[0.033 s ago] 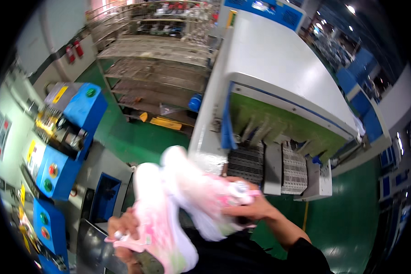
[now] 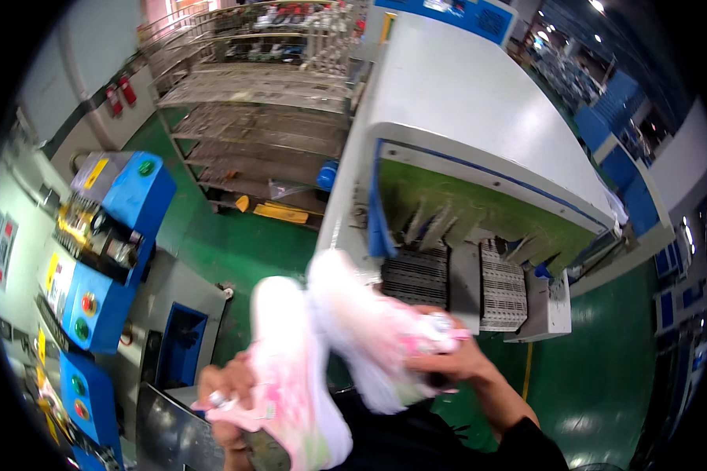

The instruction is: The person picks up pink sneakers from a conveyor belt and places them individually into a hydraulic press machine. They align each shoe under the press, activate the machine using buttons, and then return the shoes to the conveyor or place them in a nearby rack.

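Note:
Two pink and white sneakers with pale green patches are held up side by side, toes away from me and close together. Fingers of my left hand (image 2: 232,385) are closed around the upper of the left sneaker (image 2: 294,377), near its pink collar. My right hand (image 2: 462,357) grips the right sneaker (image 2: 361,318) around its tongue and laces. That sneaker tilts, its white sole facing the other one. The toes look blurred. Part of each hand is hidden behind its shoe.
Right ahead stands a large white machine (image 2: 471,86) with a green curtained opening and a slatted conveyor (image 2: 416,275). Blue control boxes (image 2: 94,306) with buttons line the left. A tiered metal rack (image 2: 259,86) stands at the back, on a green floor (image 2: 236,243).
Both sneakers and my hands have shifted slightly right in the picture, while the machine and rack sit slightly farther left. The grip of both hands stays the same.

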Tool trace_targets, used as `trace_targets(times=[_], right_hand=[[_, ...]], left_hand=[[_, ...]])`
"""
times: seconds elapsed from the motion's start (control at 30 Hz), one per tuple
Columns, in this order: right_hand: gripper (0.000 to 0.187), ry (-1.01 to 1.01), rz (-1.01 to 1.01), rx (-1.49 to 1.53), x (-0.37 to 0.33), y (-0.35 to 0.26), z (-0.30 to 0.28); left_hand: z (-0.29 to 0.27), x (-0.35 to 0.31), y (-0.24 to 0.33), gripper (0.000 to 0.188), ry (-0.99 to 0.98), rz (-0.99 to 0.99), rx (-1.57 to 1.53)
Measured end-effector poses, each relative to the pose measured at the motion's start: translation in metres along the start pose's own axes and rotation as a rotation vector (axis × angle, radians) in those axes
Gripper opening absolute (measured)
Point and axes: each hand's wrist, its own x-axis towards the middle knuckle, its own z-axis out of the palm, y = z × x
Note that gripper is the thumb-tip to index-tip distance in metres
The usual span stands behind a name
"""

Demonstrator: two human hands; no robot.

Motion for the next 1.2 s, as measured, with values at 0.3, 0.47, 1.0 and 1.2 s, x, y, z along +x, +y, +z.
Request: trace_targets(times=[0.3, 0.47, 1.0, 1.2], right_hand=[[0.054, 1.079, 0.200, -0.754, -0.056, 0.045, -0.146], [0.053, 0.925, 0.245, -0.632, -0.011, 0.028, -0.173], [0.023, -1.221, -0.865, -0.501, 0.022, -0.036, 0.295], [0.033, -2.317, -0.573, -0.750, -0.096, 0.013, 0.476]], left_hand=[[0.154, 0.082, -0.143, 0.016, -0.668, -0.423, 0.409], [0.184, 0.122, -0.214, 0.035, -0.641, -0.809, 0.560], [-0.084, -0.177, -0.017, 0.028, 0.302, -0.223, 0.968], [-0.140, -0.459, 0.028, 0.031, 2.308, -0.190, 1.314]])
